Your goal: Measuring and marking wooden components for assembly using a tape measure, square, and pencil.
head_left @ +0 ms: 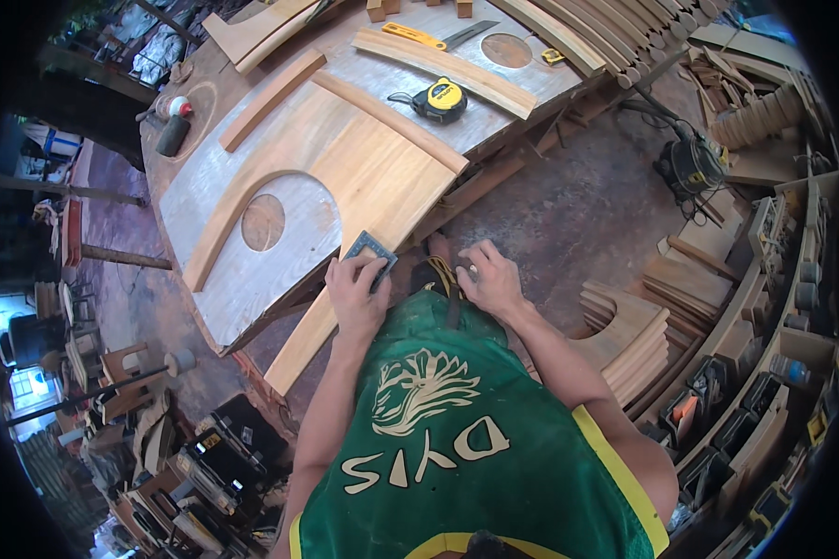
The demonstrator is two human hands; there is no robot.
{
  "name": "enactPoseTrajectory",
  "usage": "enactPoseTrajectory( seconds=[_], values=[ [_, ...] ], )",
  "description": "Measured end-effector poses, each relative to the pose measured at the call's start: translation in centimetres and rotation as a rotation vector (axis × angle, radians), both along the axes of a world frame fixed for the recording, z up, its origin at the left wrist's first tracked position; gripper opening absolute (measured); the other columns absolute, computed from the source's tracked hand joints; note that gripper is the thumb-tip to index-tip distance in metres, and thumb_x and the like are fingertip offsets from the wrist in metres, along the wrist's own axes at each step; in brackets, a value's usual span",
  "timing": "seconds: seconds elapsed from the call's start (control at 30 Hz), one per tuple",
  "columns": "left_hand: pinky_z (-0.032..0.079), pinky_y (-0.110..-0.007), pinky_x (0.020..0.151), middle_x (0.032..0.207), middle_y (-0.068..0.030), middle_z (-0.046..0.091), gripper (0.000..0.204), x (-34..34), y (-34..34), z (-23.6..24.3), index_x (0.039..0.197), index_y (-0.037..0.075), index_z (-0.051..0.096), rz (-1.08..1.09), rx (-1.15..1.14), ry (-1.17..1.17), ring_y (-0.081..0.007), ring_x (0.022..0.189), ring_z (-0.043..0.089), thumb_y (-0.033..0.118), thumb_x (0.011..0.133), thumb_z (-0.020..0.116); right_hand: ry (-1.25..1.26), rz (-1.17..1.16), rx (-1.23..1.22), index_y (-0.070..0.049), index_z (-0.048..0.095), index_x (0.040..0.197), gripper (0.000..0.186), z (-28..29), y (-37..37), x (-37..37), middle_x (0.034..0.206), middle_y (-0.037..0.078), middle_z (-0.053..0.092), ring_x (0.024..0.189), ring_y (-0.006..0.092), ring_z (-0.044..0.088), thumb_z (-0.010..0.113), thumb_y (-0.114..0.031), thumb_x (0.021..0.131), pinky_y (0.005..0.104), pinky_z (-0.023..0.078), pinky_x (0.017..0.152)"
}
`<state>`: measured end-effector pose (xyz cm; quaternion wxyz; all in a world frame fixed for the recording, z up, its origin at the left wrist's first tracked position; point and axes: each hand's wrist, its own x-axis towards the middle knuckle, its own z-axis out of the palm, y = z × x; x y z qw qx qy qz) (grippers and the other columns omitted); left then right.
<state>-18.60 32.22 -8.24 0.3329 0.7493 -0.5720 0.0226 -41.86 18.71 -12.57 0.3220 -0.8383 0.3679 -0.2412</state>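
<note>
My left hand [356, 291] pinches a small dark square measuring tool [360, 244] with marks along its edges. The tool lies on a curved wooden panel [382, 172], where the panel narrows to a leg-like strip that juts past the table edge. My right hand [491, 279] is held in front of my body, off the table, with its fingers curled together. A small light spot shows at its fingertips; what it grips, if anything, I cannot make out. Beyond the panel, a yellow and black tape measure [440, 101] rests on the worktable [303, 219].
A handsaw [418, 35] with a yellow handle and loose wooden strips [445, 70] lie at the table's far side. A bottle with a red tip [177, 106] sits far left. Stacked curved boards [615, 340] and a dark machine with a cord [692, 166] are to my right.
</note>
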Motion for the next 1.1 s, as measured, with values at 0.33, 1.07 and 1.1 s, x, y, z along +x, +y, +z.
enactPoseTrajectory(
  seconds=[0.33,1.07,1.1],
  values=[
    [0.057,-0.036,0.081,0.1,-0.0127,0.073,0.027,4.0,3.4,6.0,0.105,0.003,0.077,0.217,-0.199,0.128,-0.025,0.089,0.07,-0.001,0.08,0.086,0.04,-0.118,0.105,-0.01,0.073,0.111,0.023,-0.2,0.5,-2.0,0.11,0.012,0.07,0.094,0.037,0.073,0.076,-0.021,0.091,0.0487,0.059,0.082],
    [0.041,-0.056,0.111,0.148,-0.0217,0.054,0.093,-0.8,0.7,1.2,0.154,0.004,0.05,0.168,0.367,-0.17,-0.0423,0.134,0.052,0.02,0.073,0.092,0.03,-0.272,-0.11,-0.004,0.074,0.103,0.02,4.9,-12.5,-3.5,0.098,0.016,0.072,0.091,0.0354,0.073,0.08,-0.013,0.086,0.0421,0.058,0.081],
    [0.042,-0.055,0.11,0.148,-0.0213,0.054,0.092,-1.0,-0.1,0.9,0.154,0.005,0.05,0.22,0.392,-0.138,-0.042,0.133,0.052,0.018,0.073,0.091,0.026,-0.278,-0.092,-0.004,0.074,0.104,0.021,5.3,-14.1,-3.4,0.098,0.016,0.072,0.091,0.0361,0.072,0.08,-0.014,0.087,0.0431,0.057,0.081]
  ],
)
